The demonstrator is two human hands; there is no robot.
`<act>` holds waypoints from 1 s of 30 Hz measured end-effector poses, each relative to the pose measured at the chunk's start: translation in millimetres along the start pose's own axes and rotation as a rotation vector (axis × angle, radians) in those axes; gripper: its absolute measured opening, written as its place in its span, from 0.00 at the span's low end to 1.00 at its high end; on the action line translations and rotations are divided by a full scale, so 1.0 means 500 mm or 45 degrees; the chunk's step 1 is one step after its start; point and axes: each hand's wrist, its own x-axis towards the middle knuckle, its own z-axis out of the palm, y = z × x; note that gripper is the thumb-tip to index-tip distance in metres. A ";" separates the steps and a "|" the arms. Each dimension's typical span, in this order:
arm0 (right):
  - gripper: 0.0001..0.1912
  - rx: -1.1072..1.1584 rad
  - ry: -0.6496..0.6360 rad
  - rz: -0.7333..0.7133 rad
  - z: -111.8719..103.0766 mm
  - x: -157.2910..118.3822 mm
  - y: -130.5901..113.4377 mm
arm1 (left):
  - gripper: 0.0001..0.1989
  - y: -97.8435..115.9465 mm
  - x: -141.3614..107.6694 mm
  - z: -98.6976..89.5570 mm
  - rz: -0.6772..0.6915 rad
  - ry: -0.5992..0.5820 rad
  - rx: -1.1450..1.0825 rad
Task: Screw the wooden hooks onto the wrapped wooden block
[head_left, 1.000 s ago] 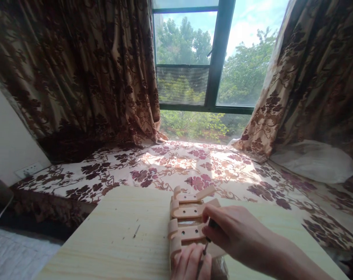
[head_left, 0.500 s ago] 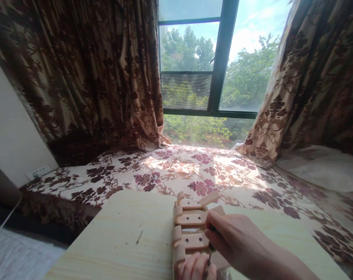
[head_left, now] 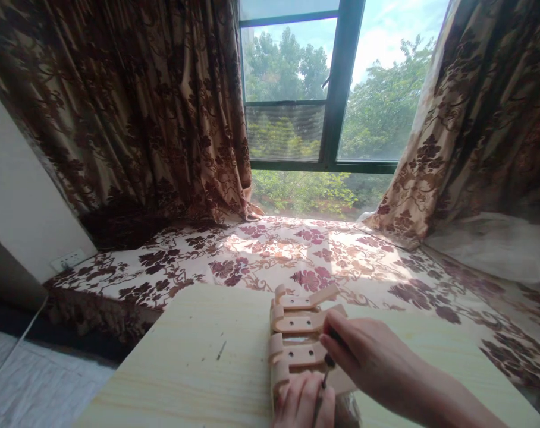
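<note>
On the board lies a row of several bent pinkish-beige strips, two dark screw-like dots showing on each of the farther ones. Clear, shiny material shows between and under them. My right hand is closed around the dark handle of a screwdriver, whose thin metal shaft slants down toward the nearest strip. Its tip is hidden by my fingers. My left hand is closed over the near end of the row, fingers curled on the nearest strip beside the shaft.
The pale wooden board bears a small dark sliver and several specks left of the strips. Behind it spreads a flowered cloth below the window. Patterned curtains hang at both sides; a whitish bundle lies at right.
The view has tilted and shifted slightly, so the board and strips sit a little higher and farther right. Both hands keep their holds, with the screwdriver still at the nearest strip.
</note>
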 end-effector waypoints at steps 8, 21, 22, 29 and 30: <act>0.10 -0.040 -0.082 -0.228 -0.058 0.004 -0.024 | 0.23 -0.043 0.033 -0.069 0.278 -0.496 -0.114; 0.02 -0.022 -0.084 -0.164 -0.048 0.002 -0.018 | 0.14 -0.037 0.026 -0.057 0.242 -0.385 -0.035; 0.02 0.002 -0.100 -0.173 -0.051 -0.001 -0.021 | 0.13 -0.038 0.028 -0.058 0.239 -0.379 -0.065; 0.07 -0.088 -0.065 -0.090 -0.026 0.007 -0.026 | 0.21 -0.042 0.035 -0.072 0.262 -0.424 -0.167; 0.07 -0.107 -0.046 -0.074 -0.022 0.012 -0.024 | 0.21 -0.041 0.034 -0.074 0.263 -0.454 -0.164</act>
